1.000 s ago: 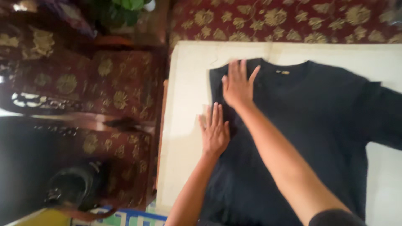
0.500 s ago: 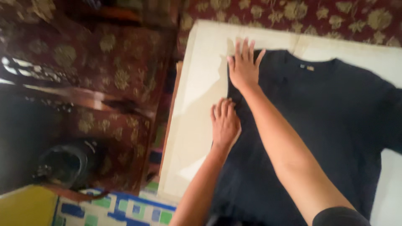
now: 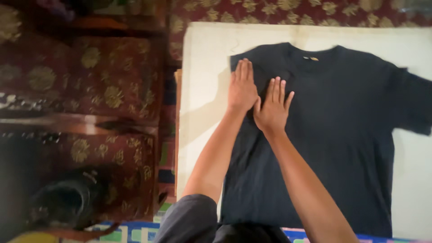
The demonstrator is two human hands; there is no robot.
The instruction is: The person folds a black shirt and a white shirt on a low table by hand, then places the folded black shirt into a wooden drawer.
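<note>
A dark navy T-shirt [image 3: 342, 135] lies flat on a cream-white surface [image 3: 202, 90], collar toward the far side. Its left sleeve is folded in, so that side is a straight edge, while the right sleeve sticks out at the right. My left hand [image 3: 241, 87] rests flat on the shirt near its left shoulder edge, fingers together and pointing away from me. My right hand [image 3: 272, 110] lies flat right beside it on the upper chest of the shirt, fingers slightly spread. Neither hand holds anything.
Dark red upholstery with a gold flower pattern [image 3: 103, 85] fills the left side and the far edge. A dark wooden armrest [image 3: 76, 126] crosses at the left. A dark round object [image 3: 67, 202] sits at lower left. A blue and green patterned mat [image 3: 135, 234] shows below.
My left hand has slid up toward the shirt's shoulder. My right hand has drawn back from the collar corner and now lies beside the left one. The view has shifted.
</note>
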